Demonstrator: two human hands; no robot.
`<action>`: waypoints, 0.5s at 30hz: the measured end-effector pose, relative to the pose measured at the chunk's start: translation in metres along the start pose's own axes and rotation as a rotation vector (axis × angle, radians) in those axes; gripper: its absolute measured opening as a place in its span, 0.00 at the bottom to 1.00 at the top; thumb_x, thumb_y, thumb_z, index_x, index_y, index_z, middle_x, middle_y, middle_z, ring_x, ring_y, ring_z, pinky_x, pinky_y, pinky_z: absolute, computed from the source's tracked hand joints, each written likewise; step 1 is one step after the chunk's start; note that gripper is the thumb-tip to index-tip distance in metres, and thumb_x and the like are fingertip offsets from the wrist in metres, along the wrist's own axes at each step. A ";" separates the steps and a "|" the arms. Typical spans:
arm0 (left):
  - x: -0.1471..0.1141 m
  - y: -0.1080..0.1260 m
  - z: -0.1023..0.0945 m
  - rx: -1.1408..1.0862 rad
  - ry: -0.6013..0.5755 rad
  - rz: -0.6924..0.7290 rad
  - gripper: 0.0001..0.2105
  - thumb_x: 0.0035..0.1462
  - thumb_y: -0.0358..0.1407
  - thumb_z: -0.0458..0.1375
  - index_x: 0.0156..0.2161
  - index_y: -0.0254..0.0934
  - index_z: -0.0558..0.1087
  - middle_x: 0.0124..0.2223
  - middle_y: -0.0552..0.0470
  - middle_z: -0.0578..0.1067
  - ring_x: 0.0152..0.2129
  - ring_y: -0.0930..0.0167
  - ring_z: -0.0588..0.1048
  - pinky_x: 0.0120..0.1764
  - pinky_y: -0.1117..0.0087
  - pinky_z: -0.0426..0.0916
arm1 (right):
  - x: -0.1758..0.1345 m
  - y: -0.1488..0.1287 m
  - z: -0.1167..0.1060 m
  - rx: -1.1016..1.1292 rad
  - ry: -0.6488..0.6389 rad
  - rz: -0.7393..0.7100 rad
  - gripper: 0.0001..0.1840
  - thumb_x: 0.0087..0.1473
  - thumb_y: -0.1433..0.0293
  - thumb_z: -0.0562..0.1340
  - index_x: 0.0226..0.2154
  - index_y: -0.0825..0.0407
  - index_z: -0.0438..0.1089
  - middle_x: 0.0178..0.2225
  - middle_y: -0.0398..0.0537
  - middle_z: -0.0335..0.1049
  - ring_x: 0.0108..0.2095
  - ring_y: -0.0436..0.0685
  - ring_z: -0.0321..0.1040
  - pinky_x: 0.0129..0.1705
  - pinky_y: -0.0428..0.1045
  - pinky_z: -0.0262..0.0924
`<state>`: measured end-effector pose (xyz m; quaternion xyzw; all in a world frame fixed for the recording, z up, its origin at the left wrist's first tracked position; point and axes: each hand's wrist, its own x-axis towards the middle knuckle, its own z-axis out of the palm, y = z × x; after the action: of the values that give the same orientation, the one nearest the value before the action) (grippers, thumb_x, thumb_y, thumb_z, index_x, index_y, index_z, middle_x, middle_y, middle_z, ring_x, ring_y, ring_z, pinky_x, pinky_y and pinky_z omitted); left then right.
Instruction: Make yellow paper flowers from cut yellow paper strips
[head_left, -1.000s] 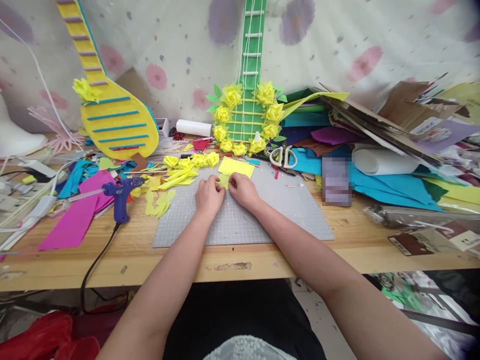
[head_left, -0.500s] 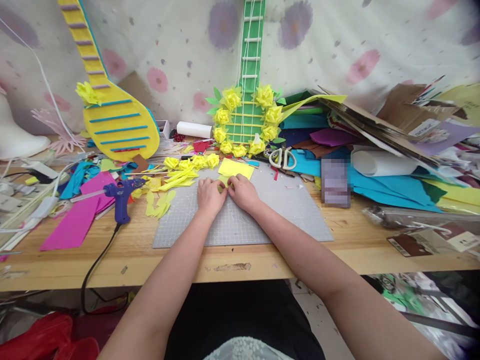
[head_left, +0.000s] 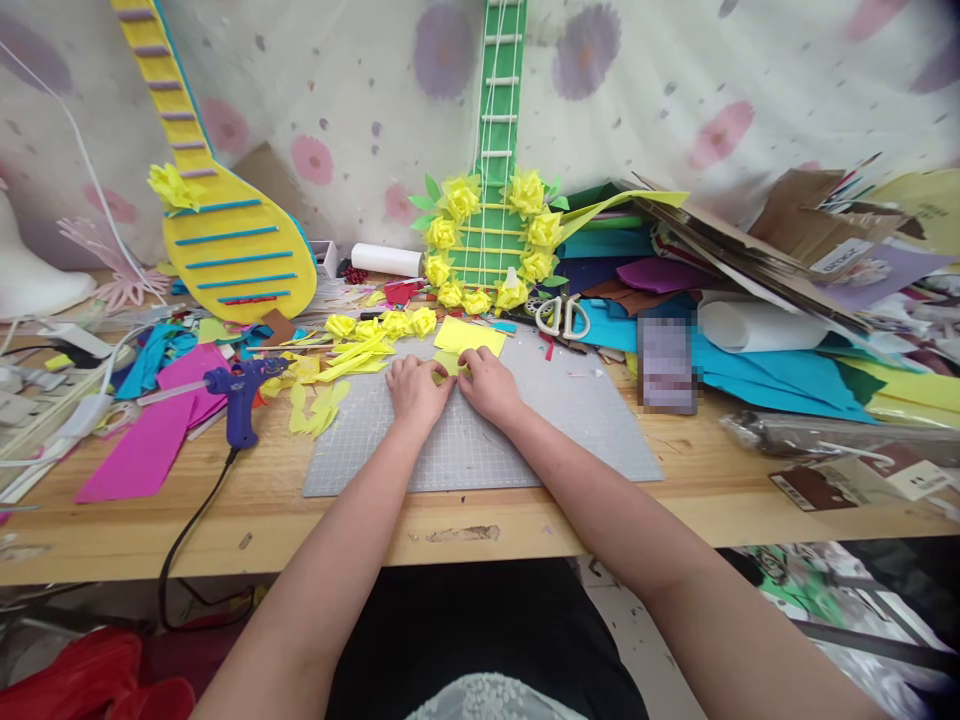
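Okay, so on my remote head-cam feed, the left hand and right hand look to be pinching a small yellow paper piece between thumbs and forefingers, other fingers curled; I can't tell exactly where the tips press. It's over the upper part of a grey gridded cutting mat. From the hands: flat yellow paper rectangle just beside them at 1 o'clock, white-handled scissors at 2, blue plastic glue gun at 9.

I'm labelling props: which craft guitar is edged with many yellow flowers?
The green craft guitar at centre; the yellow, pear-shaped craft guitar has yellow petals only at its left edge.
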<state>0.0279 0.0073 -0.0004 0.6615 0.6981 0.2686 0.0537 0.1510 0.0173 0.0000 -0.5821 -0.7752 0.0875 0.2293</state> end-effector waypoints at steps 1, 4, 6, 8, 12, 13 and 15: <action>0.000 -0.001 0.000 -0.009 -0.008 -0.002 0.08 0.46 0.42 0.58 0.30 0.42 0.75 0.36 0.44 0.69 0.42 0.57 0.63 0.45 0.56 0.55 | 0.000 0.000 0.000 -0.003 -0.003 0.002 0.11 0.50 0.72 0.52 0.39 0.51 0.63 0.39 0.52 0.62 0.37 0.57 0.62 0.31 0.49 0.55; 0.003 -0.009 -0.003 -0.068 -0.025 -0.003 0.07 0.47 0.34 0.55 0.30 0.42 0.75 0.38 0.46 0.69 0.42 0.60 0.64 0.47 0.57 0.56 | 0.001 0.002 0.001 -0.007 0.000 0.003 0.13 0.50 0.75 0.51 0.39 0.51 0.63 0.39 0.52 0.62 0.36 0.57 0.62 0.31 0.49 0.55; 0.006 -0.019 -0.007 -0.128 -0.026 0.016 0.12 0.45 0.26 0.52 0.32 0.42 0.76 0.39 0.48 0.69 0.42 0.63 0.65 0.47 0.62 0.58 | 0.001 0.004 0.002 0.003 0.003 0.002 0.13 0.50 0.75 0.50 0.38 0.51 0.63 0.39 0.53 0.63 0.36 0.57 0.62 0.31 0.49 0.55; 0.010 -0.031 -0.011 -0.184 -0.042 0.064 0.17 0.44 0.23 0.49 0.33 0.41 0.76 0.41 0.49 0.70 0.42 0.66 0.66 0.48 0.65 0.59 | 0.001 0.005 0.002 0.031 0.005 -0.005 0.13 0.50 0.75 0.50 0.38 0.51 0.63 0.39 0.52 0.63 0.35 0.57 0.62 0.31 0.49 0.55; 0.020 -0.048 -0.015 -0.214 -0.098 0.221 0.15 0.45 0.26 0.51 0.37 0.41 0.75 0.42 0.50 0.71 0.42 0.67 0.67 0.49 0.64 0.59 | -0.001 0.009 -0.001 0.159 0.025 -0.040 0.13 0.48 0.76 0.50 0.37 0.51 0.63 0.38 0.49 0.63 0.34 0.54 0.63 0.34 0.49 0.57; 0.022 -0.049 -0.015 -0.214 -0.108 0.250 0.13 0.46 0.27 0.53 0.37 0.41 0.75 0.41 0.50 0.72 0.42 0.67 0.67 0.49 0.63 0.59 | -0.002 0.009 -0.001 0.203 0.034 -0.047 0.14 0.47 0.76 0.50 0.37 0.51 0.63 0.38 0.49 0.63 0.34 0.53 0.63 0.35 0.49 0.57; 0.024 -0.048 -0.014 -0.211 -0.107 0.302 0.10 0.47 0.30 0.55 0.35 0.41 0.75 0.40 0.51 0.72 0.41 0.68 0.68 0.48 0.63 0.60 | -0.002 0.012 -0.001 0.293 0.056 -0.063 0.14 0.47 0.76 0.50 0.37 0.51 0.62 0.38 0.48 0.63 0.33 0.51 0.63 0.36 0.48 0.58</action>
<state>-0.0243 0.0265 -0.0030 0.7627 0.5552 0.3098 0.1188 0.1619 0.0192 -0.0043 -0.5199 -0.7655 0.1762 0.3357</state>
